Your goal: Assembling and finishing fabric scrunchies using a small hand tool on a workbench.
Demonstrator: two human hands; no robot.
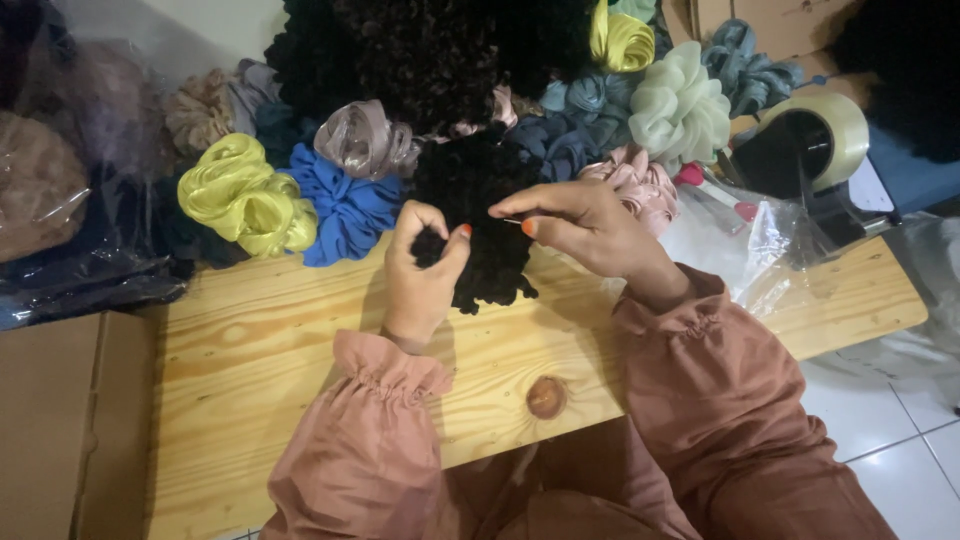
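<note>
Left hand [422,270] pinches a fold of the black scrunchie [478,215], thumb and fingers closed on it, above the back half of the pine table [260,350]. Right hand [585,222] holds a thin needle [510,221] between thumb and forefinger against the same scrunchie. A scrunchie pile [350,190] crowds the far edge; a tape dispenser [810,140] sits right. Bare wood runs to the near edge
</note>
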